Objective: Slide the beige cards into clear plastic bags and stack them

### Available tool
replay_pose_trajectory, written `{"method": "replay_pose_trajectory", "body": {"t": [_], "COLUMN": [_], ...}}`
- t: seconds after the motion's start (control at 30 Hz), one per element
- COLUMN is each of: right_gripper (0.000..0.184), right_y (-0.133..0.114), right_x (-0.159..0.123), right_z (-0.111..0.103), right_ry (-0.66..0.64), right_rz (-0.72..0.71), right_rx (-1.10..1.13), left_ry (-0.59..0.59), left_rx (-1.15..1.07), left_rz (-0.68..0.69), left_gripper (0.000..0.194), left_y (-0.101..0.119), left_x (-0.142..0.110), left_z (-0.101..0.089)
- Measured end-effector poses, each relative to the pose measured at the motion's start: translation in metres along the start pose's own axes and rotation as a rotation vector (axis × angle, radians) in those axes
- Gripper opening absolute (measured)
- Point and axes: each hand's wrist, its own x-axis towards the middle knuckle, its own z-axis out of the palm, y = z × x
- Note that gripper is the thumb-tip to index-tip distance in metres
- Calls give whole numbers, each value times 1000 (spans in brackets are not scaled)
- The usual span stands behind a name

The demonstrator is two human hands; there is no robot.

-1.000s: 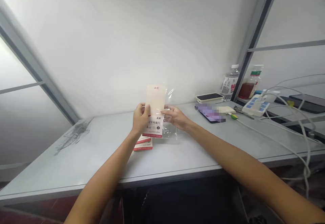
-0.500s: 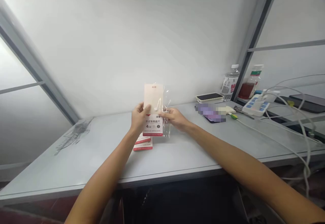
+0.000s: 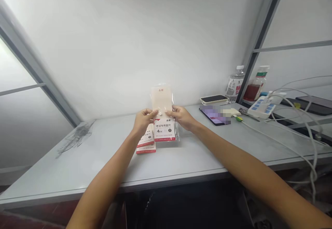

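Note:
A ruler set packet (image 3: 163, 99) with a pale top and a white, red-edged label stands upright in a clear plastic sleeve above the desk. My left hand (image 3: 144, 122) pinches its left edge, thumb on the front near a small white button. From the other side my right hand (image 3: 183, 118) grips the right edge, its thumb also on the front. Below my left hand lie more ruler set packets (image 3: 146, 149) with red lower edges, overlapping on the desk and partly hidden by that hand.
On the desk (image 3: 109, 173), a crumpled clear plastic piece (image 3: 77, 137) lies at left. To the right are a boxed phone (image 3: 214, 99), a phone with a purple screen (image 3: 213, 115), a water bottle (image 3: 234, 85), a jar (image 3: 256, 85), a power strip (image 3: 261, 107) and tangled white cables (image 3: 308, 132).
The held packet has shifted slightly right and now sits squarer inside its clear sleeve. My right hand has moved a little right, and more of the packets on the desk shows.

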Motion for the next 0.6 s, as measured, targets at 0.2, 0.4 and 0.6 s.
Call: {"method": "replay_pose_trajectory", "body": {"t": [0.2,0.4,0.6], "right_gripper": [31,34,36], "right_y": [4,4,3], "right_x": [0,2,1], "right_z": [1,-2,-1], "right_ry": [-38,40,48], "right_rz": [11,-50,-84], "right_rx": [20,28,57], "left_ry": [9,-19,-197], "left_rx": [8,-85,-38], "left_rz": [21,17,-20], "left_gripper": [40,49,40], "left_y": [1,4,5], "left_x": [-5,0,-4], "left_z": [4,2,4]}}
